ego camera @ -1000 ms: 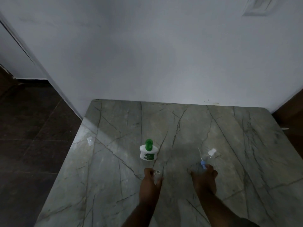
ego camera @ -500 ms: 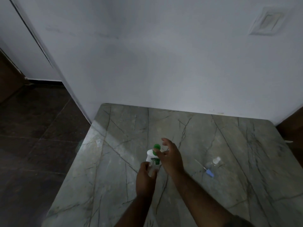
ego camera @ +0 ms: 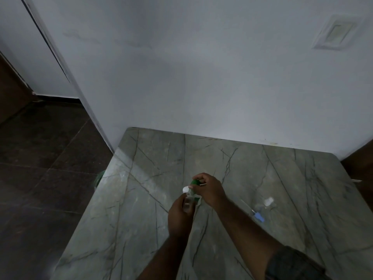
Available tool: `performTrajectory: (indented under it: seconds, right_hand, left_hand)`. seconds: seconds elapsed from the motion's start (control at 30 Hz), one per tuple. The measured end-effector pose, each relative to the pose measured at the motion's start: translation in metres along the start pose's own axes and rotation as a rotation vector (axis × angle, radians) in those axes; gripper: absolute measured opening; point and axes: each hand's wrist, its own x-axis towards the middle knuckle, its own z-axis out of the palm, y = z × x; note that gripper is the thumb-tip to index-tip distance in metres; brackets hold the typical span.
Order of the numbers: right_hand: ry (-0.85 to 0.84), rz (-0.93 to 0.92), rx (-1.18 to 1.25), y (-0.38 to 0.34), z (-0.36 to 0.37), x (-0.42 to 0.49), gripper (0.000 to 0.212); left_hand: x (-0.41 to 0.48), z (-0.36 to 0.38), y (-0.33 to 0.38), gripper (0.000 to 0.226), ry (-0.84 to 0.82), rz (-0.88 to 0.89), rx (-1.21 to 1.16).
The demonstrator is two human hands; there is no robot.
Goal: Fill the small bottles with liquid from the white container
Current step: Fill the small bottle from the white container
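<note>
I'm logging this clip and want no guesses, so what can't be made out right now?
Head view, dim light.
White container: mostly hidden behind the hands; label unreadable.
Small bottle: left hand covers it; liquid level unclear.
Green cap: right hand grips it; on or off, cannot tell.
Second bottle, at right: too small and blurred for contents.
Green object: cut off by the left edge of the table.

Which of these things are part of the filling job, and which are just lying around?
Job: white container, gripped by right hand; small bottle, held by left hand; spare capped bottle.
Lying about: blue-tipped stick beside it; wall plate.
</note>
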Motion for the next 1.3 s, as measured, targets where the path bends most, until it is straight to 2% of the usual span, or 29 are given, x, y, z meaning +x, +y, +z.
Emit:
performTrajectory:
  seconds: [0.07,0.2,0.27,0.6,0.77,1.13,1.3]
  right_hand:
    - [-0.013,-0.005,-0.011,0.0,-0.002,0.001,0.038]
    - [-0.03,-0.01,-0.016,0.0,-0.004,0.002,0.039]
    - [-0.037,-0.002,0.003,0.001,-0.005,0.002,0.038]
    - [-0.074,-0.009,0.017,0.002,-0.006,0.001,0.035]
    - [-0.091,-0.027,0.041,0.003,-0.005,0.0,0.029]
    - [-0.073,-0.051,0.039,0.002,-0.004,-0.003,0.029]
    - [-0.078,-0.067,0.046,0.003,-0.007,-0.003,0.029]
  left_hand:
    - [0.001,0.0,0.001,0.009,-0.012,0.009,0.017]
    - [0.003,0.003,0.002,0.03,0.007,0.02,0.028]
    - [0.001,0.004,0.002,0.034,0.014,0.006,0.002]
    - [-0.003,0.004,0.01,0.023,0.036,-0.012,-0.103]
    - [-0.007,0.005,0.006,0.023,0.042,-0.046,-0.163]
    - [-0.014,0.006,0.0,0.019,0.025,-0.033,-0.19]
    - [-0.011,0.009,0.003,0.022,0.008,-0.084,-0.221]
